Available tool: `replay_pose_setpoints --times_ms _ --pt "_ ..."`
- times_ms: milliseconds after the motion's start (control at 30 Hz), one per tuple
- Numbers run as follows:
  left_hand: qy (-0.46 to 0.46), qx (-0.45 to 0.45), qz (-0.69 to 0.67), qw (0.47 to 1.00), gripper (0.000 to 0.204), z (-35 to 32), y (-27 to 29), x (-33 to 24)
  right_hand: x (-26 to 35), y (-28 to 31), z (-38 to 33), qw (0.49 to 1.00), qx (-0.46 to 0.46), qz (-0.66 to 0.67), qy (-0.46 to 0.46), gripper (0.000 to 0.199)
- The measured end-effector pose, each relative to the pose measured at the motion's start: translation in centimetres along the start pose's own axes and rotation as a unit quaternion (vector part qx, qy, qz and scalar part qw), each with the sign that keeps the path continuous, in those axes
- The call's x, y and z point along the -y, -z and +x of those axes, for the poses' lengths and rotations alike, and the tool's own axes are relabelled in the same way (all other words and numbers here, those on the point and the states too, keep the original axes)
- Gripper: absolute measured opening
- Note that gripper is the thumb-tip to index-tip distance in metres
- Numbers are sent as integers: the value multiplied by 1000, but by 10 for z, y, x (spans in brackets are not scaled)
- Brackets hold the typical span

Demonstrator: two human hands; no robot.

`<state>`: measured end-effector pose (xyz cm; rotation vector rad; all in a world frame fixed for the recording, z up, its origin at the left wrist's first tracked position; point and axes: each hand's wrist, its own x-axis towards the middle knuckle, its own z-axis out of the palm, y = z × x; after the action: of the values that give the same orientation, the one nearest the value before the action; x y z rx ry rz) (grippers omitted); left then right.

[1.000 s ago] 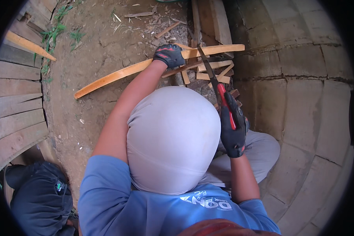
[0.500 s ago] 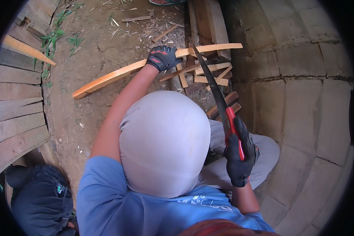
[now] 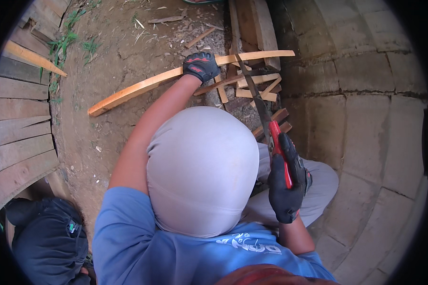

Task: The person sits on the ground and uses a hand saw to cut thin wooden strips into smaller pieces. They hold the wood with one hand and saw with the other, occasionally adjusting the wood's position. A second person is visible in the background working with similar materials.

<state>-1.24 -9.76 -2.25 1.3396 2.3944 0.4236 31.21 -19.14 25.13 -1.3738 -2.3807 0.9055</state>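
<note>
A long light-wood strip (image 3: 147,84) runs from the ground at the left up to the right, crossing a stack of timber. My left hand (image 3: 201,66), in a black glove with red trim, is wrapped round the strip near its middle. In my right hand (image 3: 288,178), gloved the same way, is the red handle of a hand saw (image 3: 260,103). The dark blade slants up and to the left, its far part lying across the strip to the right of my left hand.
Short wood offcuts (image 3: 258,88) lie under and beside the strip. Behind them are thick timber beams (image 3: 252,23). A block wall (image 3: 361,128) rises at the right, a plank wall (image 3: 19,109) at the left. A dark bag-like bundle (image 3: 50,242) sits at the lower left.
My right hand and the saw have moved slightly forward, away from me, with the blade pushed further across the strip. My left hand has shifted a little to the right.
</note>
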Motion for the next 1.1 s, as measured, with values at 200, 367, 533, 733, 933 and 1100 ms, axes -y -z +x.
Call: replay_pose_setpoints --times_ms 200,367,533,733,933,1100 --pt "8 -5 3 1000 47 0 -2 -1 -8 12 23 993 -64 86 -50 40" --pt "1 43 -15 999 55 6 7 6 -17 21 37 987 -81 135 -34 42" --pt "1 91 -21 996 59 8 17 -1 -26 4 45 982 -121 129 61 42" --pt "1 64 -30 997 56 11 6 9 -31 -70 146 981 -85 118 131 42" --pt "25 48 -20 998 54 8 1 7 -33 -128 217 979 -100 148 99 41" --pt "29 44 -30 998 52 5 4 4 -47 -144 225 974 -120 119 151 38"
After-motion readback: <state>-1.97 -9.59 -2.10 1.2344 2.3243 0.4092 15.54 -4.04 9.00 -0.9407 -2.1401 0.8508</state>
